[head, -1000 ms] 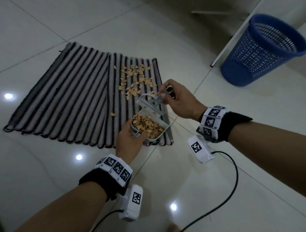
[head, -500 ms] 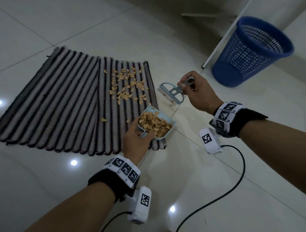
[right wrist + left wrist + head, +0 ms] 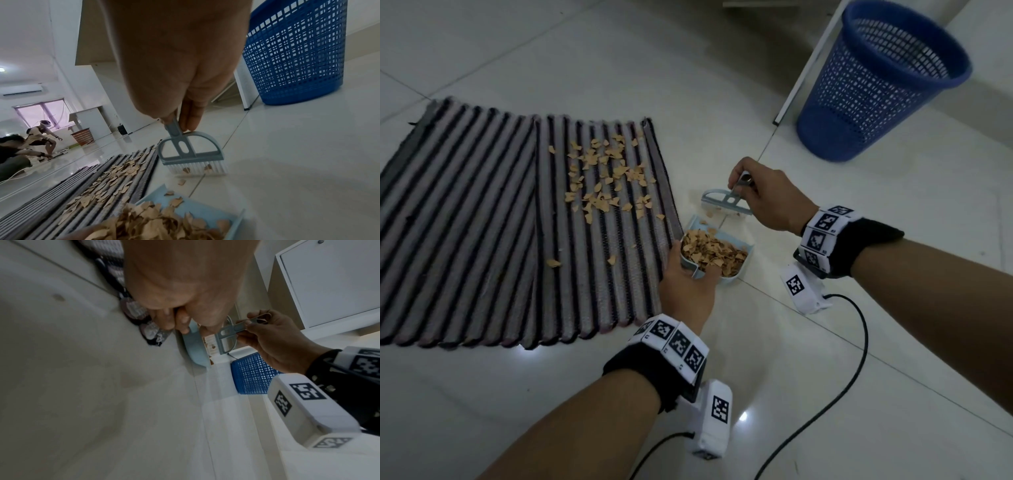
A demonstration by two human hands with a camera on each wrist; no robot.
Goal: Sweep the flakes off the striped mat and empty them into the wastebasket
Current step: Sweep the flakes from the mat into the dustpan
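The striped mat point(image 3: 482, 219) lies on the tiled floor with tan flakes point(image 3: 606, 181) scattered over its right part. My left hand point(image 3: 688, 281) grips the handle of a light blue dustpan point(image 3: 736, 270) heaped with flakes, on the floor just off the mat's right edge. My right hand point(image 3: 767, 195) pinches the handle of a small grey-blue brush point(image 3: 722, 200), its white bristles point(image 3: 197, 168) on the floor just beyond the pan's mouth. A few flakes point(image 3: 182, 181) lie on the floor between brush and pan. The blue wastebasket point(image 3: 880, 78) stands at the far right.
A white cabinet point(image 3: 329, 283) stands beside the wastebasket. Cables point(image 3: 835, 387) trail from both wrist cameras across the floor near me. Other people point(image 3: 39, 136) crouch far across the room beside an orange basket point(image 3: 82, 136).
The dustpan has moved right, off the mat and onto the floor. The brush has come down from in the air to the floor just beyond the pan's mouth.
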